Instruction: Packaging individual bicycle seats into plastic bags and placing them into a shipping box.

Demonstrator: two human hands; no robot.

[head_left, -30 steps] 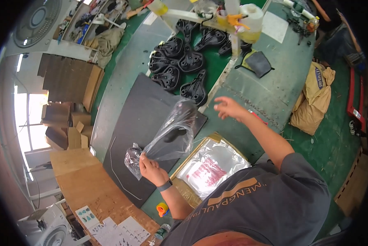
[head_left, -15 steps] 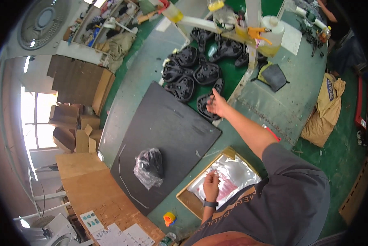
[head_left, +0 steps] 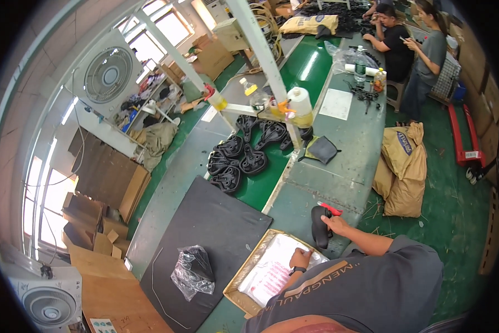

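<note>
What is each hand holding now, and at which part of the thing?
The right hand holds a black bicycle saddle, upright on the table edge, gripped near its upper end. The left hand rests on clear plastic bags in the cardboard box; grasp unclear.

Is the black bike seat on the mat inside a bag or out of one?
Inside a bag. The bagged black seat lies on the dark mat, with crinkly clear plastic wrapped all around it and bunched at the edges.
</note>
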